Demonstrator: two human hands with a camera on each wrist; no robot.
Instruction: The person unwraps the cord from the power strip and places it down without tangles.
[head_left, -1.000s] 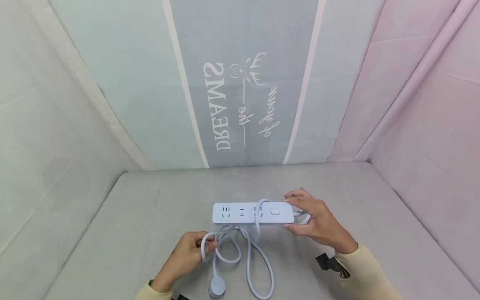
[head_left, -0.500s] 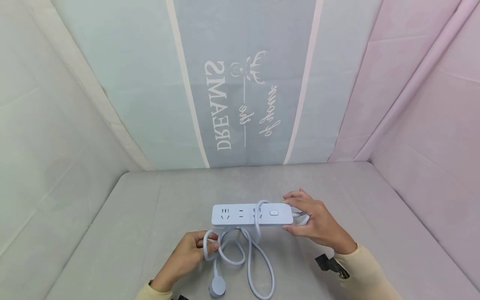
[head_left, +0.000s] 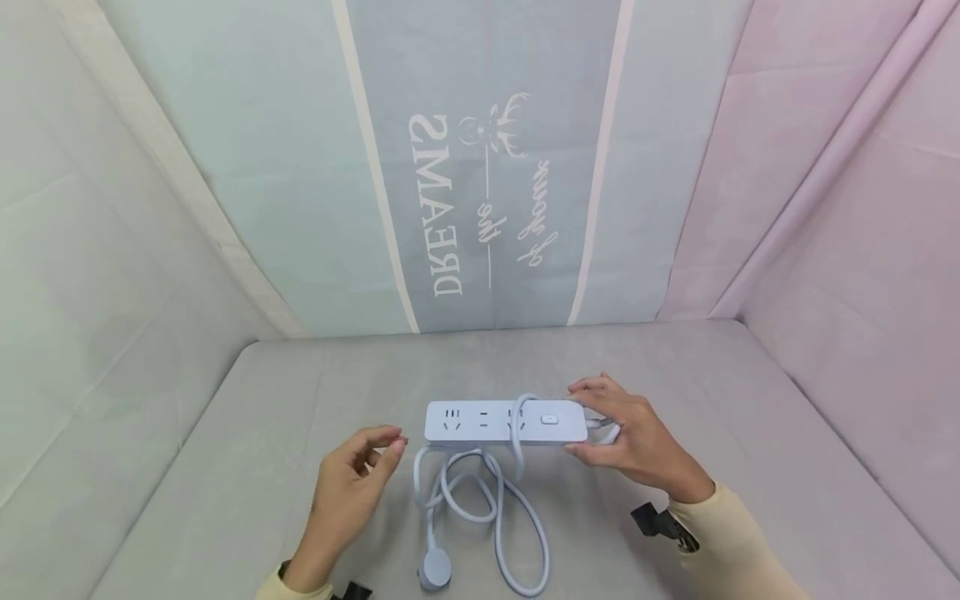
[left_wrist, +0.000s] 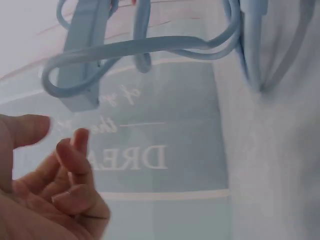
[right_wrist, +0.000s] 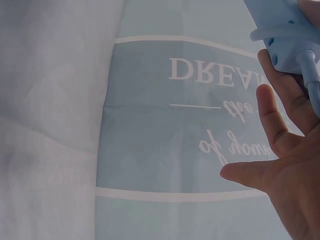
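Right hand: the right hand [head_left: 637, 442] is gripping the right end of the power strip [head_left: 504, 422], thumb on the near edge and fingers curling over the far edge, next to where the cord is leaving the strip.
Right wrist view: the fingers [right_wrist: 272, 117] are lying along the strip's end [right_wrist: 285, 35], with the cord running out just beside them.
Left hand: the left hand [head_left: 351, 483] is hovering with fingers loosely spread and holding nothing, apart from the cord.
Strip axis: the strip is lying flat on the grey table [head_left: 225, 467], its long axis running left to right across the view, sockets facing up.
Cord: the cord [head_left: 480, 500] is lying in loose loops on the table just in front of the strip, one loop crossing over the strip's top; the plug [head_left: 435, 571] is resting at the near edge.
Which hand is nearer: the loops are lying just right of the left hand, so that hand is the closer one to them; the right hand is the closer one to the strip's body.
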